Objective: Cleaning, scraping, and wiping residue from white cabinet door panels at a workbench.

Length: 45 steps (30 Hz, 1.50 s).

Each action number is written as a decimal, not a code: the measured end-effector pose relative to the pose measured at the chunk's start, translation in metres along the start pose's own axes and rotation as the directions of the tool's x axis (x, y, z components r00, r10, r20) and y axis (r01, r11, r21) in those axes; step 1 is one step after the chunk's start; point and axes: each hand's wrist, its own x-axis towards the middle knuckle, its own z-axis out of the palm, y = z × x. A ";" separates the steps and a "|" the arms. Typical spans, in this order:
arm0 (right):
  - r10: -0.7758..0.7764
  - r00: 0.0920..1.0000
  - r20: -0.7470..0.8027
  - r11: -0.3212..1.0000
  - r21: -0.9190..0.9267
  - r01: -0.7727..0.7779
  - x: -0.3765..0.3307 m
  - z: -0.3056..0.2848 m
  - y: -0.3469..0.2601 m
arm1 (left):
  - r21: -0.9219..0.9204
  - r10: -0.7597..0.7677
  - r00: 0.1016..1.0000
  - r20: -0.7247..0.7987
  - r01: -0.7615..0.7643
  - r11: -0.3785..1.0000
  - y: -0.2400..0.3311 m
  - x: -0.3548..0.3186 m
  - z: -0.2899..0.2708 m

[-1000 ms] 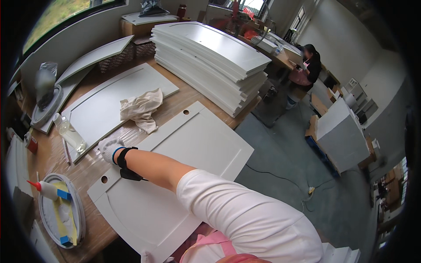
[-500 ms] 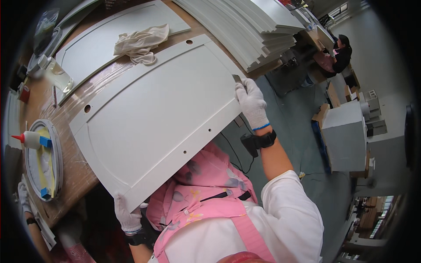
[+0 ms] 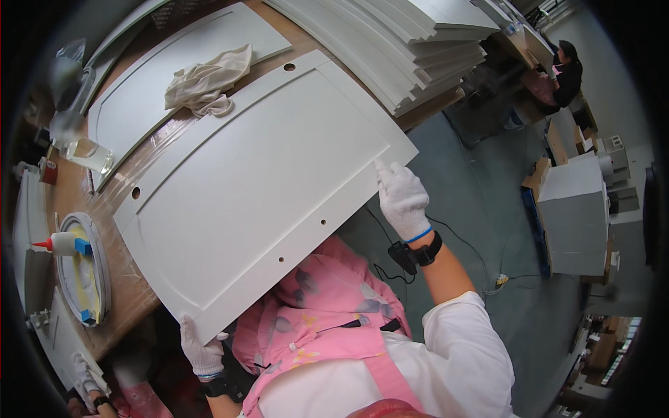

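Our left hand (image 3: pixel 202 352) shows only its gloved back; the fingers are tucked under the white panel (image 3: pixel 258 188), so we cannot see the grip. The panel's near edge covers part of our pink apron (image 3: pixel 327 313). A crumpled rag (image 3: pixel 205 83) hides some of the second panel (image 3: pixel 132 104). The stacked boards (image 3: pixel 404 42) run off the top edge. The distant person (image 3: pixel 564 73) is too small to make out.

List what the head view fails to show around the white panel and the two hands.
- Left hand: fingers tucked behind the panel corner, so its grip is hidden.
- Panel underside: faces away from the camera.
- Right hand: palm side unseen; only fingertips meet the panel edge.
- Clear bottle: blurred near the picture's rim.
- Table under the panel: covered.
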 end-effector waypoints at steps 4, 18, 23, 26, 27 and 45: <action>-0.160 0.987 0.030 0.936 0.321 0.142 -0.017 0.004 -0.023 | -0.016 0.007 1.000 -0.018 -0.007 1.000 0.001 0.001 0.005; 0.129 0.990 -0.062 0.977 0.176 -0.116 -0.008 -0.006 0.014 | 0.041 0.026 1.000 -0.009 -0.025 0.999 0.008 -0.004 0.013; -0.188 0.982 -0.002 0.874 0.456 0.168 -0.034 -0.004 -0.050 | 0.044 0.009 1.000 0.009 -0.009 0.999 0.009 -0.001 0.014; 0.010 0.999 -0.047 0.980 0.198 0.000 -0.006 0.009 0.012 | 0.020 -0.016 1.000 -0.006 0.016 1.000 0.011 -0.008 0.009; 0.174 0.976 -0.134 0.984 0.069 -0.166 0.007 0.006 0.045 | 0.023 -0.016 1.000 0.003 0.016 1.000 0.008 -0.008 0.004; -0.058 0.998 0.022 0.998 0.039 0.058 -0.016 0.000 -0.051 | -0.006 0.009 1.000 -0.008 -0.009 1.000 0.011 -0.001 0.012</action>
